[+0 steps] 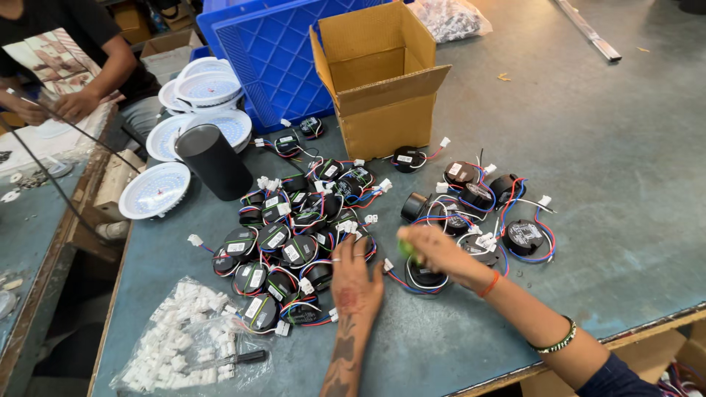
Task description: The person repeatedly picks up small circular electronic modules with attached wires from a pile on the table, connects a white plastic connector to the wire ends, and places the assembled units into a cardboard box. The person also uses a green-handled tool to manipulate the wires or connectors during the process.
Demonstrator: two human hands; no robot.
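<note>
Cardboard box stands open; plastic bag holds white connectors

black wired modules: roughly 35 | white round housings: 5 | cardboard box: 1 | blue crate: 1

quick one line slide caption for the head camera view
Left hand and right hand work over a pile of black round wired modules beside an open cardboard box.

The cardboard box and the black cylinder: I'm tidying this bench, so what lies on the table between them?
In the head view, between the cardboard box and the black cylinder lie a few small black round modules with coloured wires and white connectors.
</note>
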